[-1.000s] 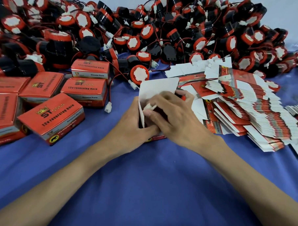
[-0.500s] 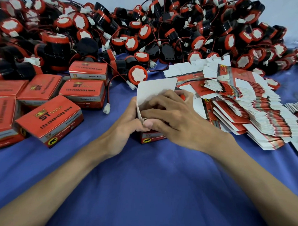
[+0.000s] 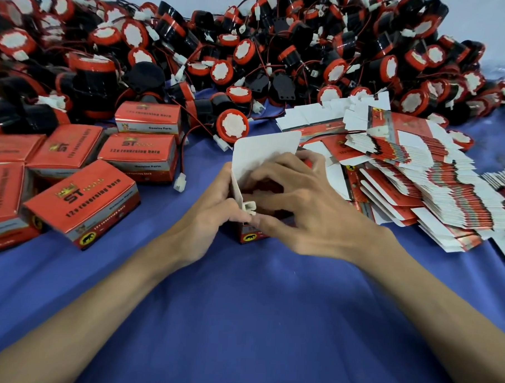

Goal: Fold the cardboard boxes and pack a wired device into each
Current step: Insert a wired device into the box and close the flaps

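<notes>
The open box [image 3: 251, 234] is gripped at its left side by the left hand [image 3: 209, 218], which is closed round the carton wall with its thumb laid by a white connector [image 3: 249, 207] at the near rim. The right hand [image 3: 302, 213] is arched over the box's open top with bent fingers set on its far and right edges. Its thumb is brought against the same connector from the right, so that the plug is held between the two thumbs. The white lid flap [image 3: 264, 154] is stood upright behind the fingers. Something red is glimpsed inside the opening, but how the device sits there cannot be told. The box is stood on the blue cloth [image 3: 254, 321], near the middle. To the left, closed boxes [image 3: 80, 204] printed in red are laid in a loose group. To the right, flat cardboard blanks [image 3: 419, 184] are fanned in stacks. Along the back, a heap of red-and-black wired devices [image 3: 252, 46] is spread, with a single device [image 3: 232, 126] laid just beyond the flap
</notes>
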